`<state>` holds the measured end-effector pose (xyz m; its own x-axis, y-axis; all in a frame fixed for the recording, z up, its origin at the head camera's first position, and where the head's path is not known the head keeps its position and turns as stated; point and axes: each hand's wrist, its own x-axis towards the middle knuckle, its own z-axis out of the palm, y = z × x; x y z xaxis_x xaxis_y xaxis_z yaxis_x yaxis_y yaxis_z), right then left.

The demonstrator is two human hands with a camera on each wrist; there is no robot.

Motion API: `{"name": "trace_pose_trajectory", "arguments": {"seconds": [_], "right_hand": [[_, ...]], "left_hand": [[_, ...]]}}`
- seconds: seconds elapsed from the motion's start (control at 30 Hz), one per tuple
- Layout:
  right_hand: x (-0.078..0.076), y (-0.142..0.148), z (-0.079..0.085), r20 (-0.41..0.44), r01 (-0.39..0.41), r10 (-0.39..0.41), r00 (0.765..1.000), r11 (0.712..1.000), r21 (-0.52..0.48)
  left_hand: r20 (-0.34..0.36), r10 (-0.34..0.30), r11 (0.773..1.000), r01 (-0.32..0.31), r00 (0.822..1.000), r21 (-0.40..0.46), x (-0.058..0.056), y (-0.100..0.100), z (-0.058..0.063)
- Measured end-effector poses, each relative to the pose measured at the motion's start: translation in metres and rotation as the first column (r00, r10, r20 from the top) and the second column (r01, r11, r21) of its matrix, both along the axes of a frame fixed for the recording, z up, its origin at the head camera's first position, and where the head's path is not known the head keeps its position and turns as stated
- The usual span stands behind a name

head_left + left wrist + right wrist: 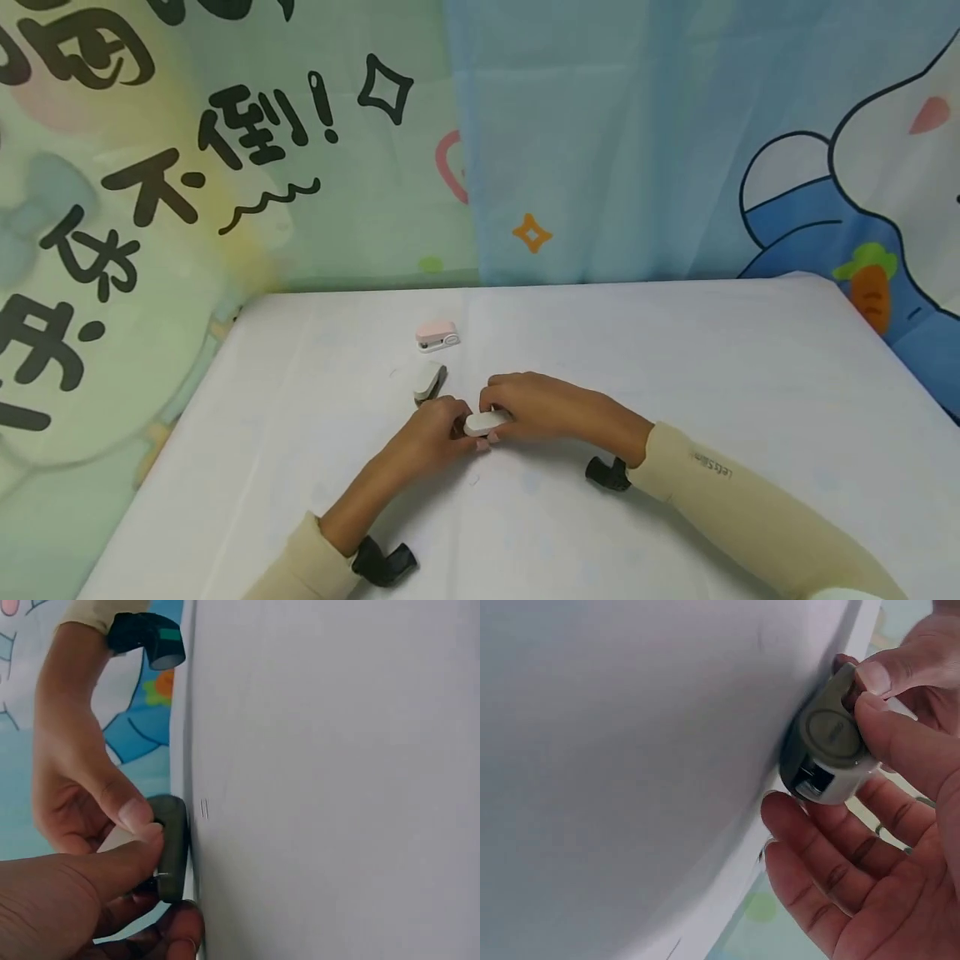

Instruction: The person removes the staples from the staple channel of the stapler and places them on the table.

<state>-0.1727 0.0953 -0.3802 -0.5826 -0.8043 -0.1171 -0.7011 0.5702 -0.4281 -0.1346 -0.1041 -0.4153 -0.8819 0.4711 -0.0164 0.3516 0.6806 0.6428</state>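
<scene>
A small white-and-grey stapler (pixel 486 422) is between my two hands, just over the white table. From the left, my left hand (pixel 435 433) pinches one end, its thumb against the stapler's side in the left wrist view. My right hand (pixel 536 406) grips the other end from the right. The right wrist view shows the stapler's round disc (pixel 835 735) and a dark slot (pixel 812 778) below it; some right fingers (pixel 817 877) extend beneath. Another grey-white stapler (pixel 429 382) sits just beyond my left hand. Farther back is a pink-and-white stapler (pixel 437 335).
A white cloth covers the table (pixel 675 358). Loose staples (pixel 204 808) lie on it. Behind stands a printed curtain (pixel 600 133) with lettering and cartoon figures. Black wrist cameras (pixel 384 562) are strapped at both sleeves.
</scene>
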Motion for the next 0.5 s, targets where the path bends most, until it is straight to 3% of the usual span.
{"name": "trace_pose_trajectory", "arguments": {"seconds": [0.3,0.5], "right_hand": [[0.009,0.035,0.001,0.013,0.150,-0.149,0.989,0.983,-0.108],[0.009,0.048,-0.002,-0.018,0.151,-0.156,0.988,0.974,-0.171]], "left_hand": [[0.038,-0.026,0.984,0.019,0.999,0.180,-0.007,0.023,-0.003],[0.050,-0.031,0.965,0.017,0.998,0.260,-0.013,0.031,-0.004]]}}
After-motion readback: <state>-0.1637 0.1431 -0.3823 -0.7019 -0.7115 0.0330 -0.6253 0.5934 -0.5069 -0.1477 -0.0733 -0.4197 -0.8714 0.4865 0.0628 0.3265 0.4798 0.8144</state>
